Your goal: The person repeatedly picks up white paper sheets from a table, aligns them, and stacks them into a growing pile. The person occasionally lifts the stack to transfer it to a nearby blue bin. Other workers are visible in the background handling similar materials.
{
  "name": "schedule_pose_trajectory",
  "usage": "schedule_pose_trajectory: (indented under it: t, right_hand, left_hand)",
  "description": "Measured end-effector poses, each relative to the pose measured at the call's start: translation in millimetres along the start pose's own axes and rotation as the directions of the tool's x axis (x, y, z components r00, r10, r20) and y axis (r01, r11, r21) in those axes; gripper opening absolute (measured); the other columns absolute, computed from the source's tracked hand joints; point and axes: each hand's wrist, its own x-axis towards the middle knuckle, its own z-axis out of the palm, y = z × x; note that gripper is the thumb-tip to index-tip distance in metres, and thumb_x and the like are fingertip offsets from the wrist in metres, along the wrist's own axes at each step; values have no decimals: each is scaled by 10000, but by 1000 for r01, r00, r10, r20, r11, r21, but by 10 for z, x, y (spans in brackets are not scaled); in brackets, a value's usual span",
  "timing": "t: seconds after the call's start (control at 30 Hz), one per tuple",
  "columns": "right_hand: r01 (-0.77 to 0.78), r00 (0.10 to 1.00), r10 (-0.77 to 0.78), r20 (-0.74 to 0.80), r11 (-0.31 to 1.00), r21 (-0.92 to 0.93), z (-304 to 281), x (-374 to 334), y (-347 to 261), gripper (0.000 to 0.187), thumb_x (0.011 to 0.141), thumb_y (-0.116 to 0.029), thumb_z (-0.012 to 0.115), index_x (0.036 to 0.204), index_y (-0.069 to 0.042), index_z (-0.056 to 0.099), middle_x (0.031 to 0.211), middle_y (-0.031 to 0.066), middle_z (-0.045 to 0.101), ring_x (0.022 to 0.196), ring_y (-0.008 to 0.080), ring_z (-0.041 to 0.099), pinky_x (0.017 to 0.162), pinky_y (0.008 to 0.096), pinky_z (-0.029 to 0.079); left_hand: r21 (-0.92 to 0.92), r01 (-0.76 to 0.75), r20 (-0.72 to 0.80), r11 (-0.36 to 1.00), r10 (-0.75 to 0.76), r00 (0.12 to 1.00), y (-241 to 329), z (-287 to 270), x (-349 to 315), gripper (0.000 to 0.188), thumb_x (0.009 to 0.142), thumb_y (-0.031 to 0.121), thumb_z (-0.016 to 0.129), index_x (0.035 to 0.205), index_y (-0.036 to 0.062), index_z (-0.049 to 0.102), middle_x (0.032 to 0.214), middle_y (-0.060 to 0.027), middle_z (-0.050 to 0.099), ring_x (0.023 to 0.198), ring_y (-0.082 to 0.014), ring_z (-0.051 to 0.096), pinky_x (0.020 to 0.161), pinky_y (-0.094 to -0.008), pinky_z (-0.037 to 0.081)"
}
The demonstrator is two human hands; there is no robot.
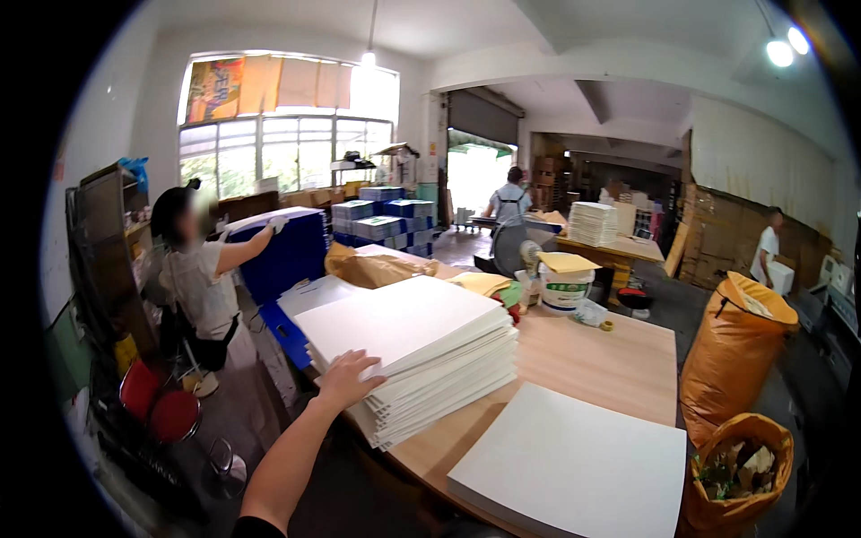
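My left hand [348, 380] rests on the near left corner of a tall stack of white boards [421, 336], its fingers spread and apart. The sheets of this stack lie slightly uneven, so their edges fan out along the front. To the right, at the near edge of the wooden table [601, 354], lies a second, neater pile of white boards [574, 457]. My right hand does not show.
A white bucket [565, 289] with a yellow sheet on top stands behind the stack. Orange sacks [731, 350] line the table's right side. At left, a person [202, 287] handles a blue pile [291, 251] near a red stool [175, 415]. Two other people are farther back.
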Motion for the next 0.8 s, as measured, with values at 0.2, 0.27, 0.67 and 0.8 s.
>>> schedule_pose_trajectory:
  t: [0.2, 0.27, 0.67, 0.8]
  right_hand:
    - [242, 962, -237, -137, 970, 19, -9, 277, 987, 364, 1042, -319, 471, 1081, 34, 552, 1120, 117, 565, 1038, 245, 509, 936, 386, 446]
    - [314, 933, -319, -166, 948, -53, 68, 291, 1040, 343, 1040, -313, 479, 1052, 24, 540, 1089, 109, 559, 1014, 237, 503, 912, 385, 446]
    - [172, 956, -218, -198, 959, -227, 98, 15, 496, 436, 1024, -392, 488, 1143, 20, 566, 1139, 165, 591, 1059, 291, 547, 948, 413, 452]
    - [108, 961, -153, -229, 974, -200, 91, 28, 416, 439, 1012, -418, 496, 1060, 9, 586, 1015, 145, 616, 949, 267, 579, 872, 383, 454]
  left_hand:
    - [-101, 27, -216, 995, -49, 975, -182, 279, -103, 341, 873, 349, 711, 1167, 176, 714, 1323, -186, 612, 1315, -394, 494, 1158, -509, 299]
    - [-94, 41, -233, 995, -62, 970, -216, 283, -86, 328, 872, 343, 711, 1152, 173, 720, 1316, -177, 618, 1313, -387, 497, 1160, -504, 296]
    - [-64, 24, -294, 998, -42, 955, -134, 335, -70, 270, 876, 275, 693, 1119, 157, 714, 1268, -152, 647, 1281, -372, 518, 1172, -499, 263]
    - [121, -188, -477, 975, 223, 850, 409, 137, -113, 290, 842, 181, 695, 1111, 73, 700, 1215, -210, 643, 1268, -416, 517, 1171, -518, 276]
